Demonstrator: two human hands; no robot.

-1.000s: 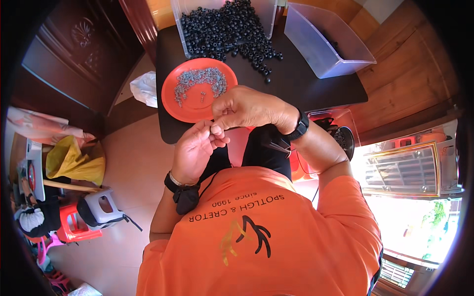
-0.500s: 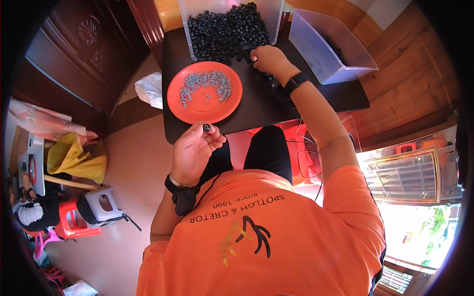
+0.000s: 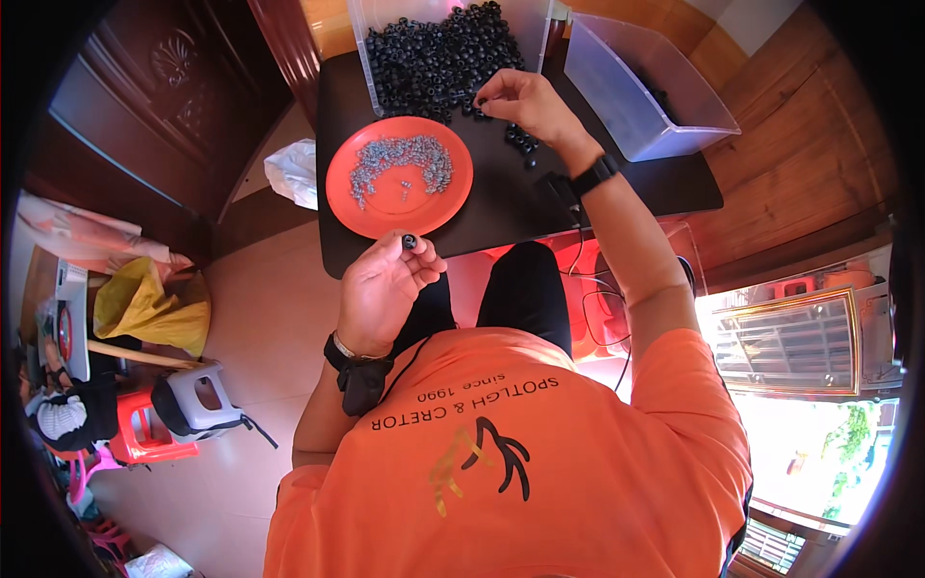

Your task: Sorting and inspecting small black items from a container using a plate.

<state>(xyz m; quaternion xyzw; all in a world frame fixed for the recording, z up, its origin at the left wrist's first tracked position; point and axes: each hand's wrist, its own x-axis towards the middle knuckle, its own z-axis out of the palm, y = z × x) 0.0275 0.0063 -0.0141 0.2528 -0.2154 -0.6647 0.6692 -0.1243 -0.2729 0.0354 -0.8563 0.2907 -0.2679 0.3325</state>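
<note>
Just in front of the table's near edge, my left hand [image 3: 381, 294] pinches a small black cylindrical piece [image 3: 409, 242] between thumb and fingertips, its hollow end showing. My right hand [image 3: 530, 104] is above the table, beside a heap of similar black pieces [image 3: 438, 63] that spills from a clear plastic bin lying open toward me. Between its thumb and finger is another small black piece [image 3: 482, 102], mostly covered. An orange-red plate [image 3: 405, 214] between my hands bears a curved spread of tiny silvery metal parts [image 3: 405, 154], too small to name surely.
A second clear bin [image 3: 636, 106] with some dark pieces stands to the right on the dark table [image 3: 655, 188]. Several loose black pieces [image 3: 522, 141] lie below my right wrist. A white plastic bag [image 3: 292, 173] sits left of the table; stools [image 3: 154, 424] stand farther left.
My right hand has lifted and drawn slightly back from the heap's edge, now with a black piece in its fingertips. My left hand has barely shifted, still gripping its piece.
</note>
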